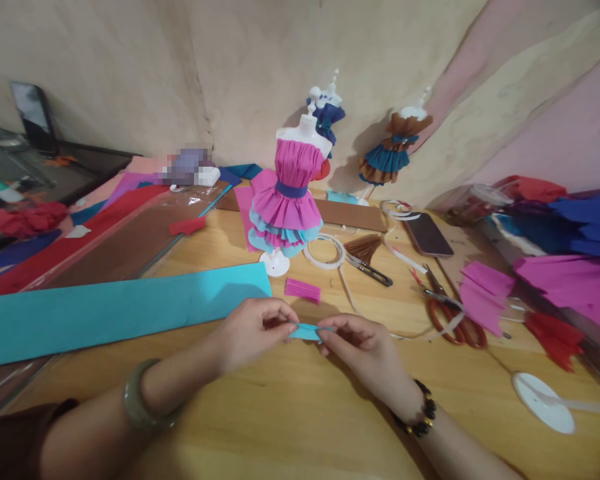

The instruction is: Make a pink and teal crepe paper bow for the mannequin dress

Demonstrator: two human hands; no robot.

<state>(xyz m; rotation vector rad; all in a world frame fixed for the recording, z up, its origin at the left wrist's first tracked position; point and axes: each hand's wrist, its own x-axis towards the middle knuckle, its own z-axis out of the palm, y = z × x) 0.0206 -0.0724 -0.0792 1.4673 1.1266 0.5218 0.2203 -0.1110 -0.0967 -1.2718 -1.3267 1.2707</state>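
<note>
A small folded strip of light blue crepe paper is stretched between my two hands, just above the wooden table. My left hand pinches its left end between thumb and fingertips. At the right end, my right hand grips it the same way. Just beyond lies a small pleated magenta paper piece. Behind that stands a white mini dress form wearing a magenta and light blue paper dress with a dark blue waistband. A long light blue paper strip reaches in from the left.
Orange-handled scissors, a roll of tape, a cutter knife and a phone lie to the right. Two more dressed forms, one in a brown and blue dress, stand by the wall. A white disc lies at lower right.
</note>
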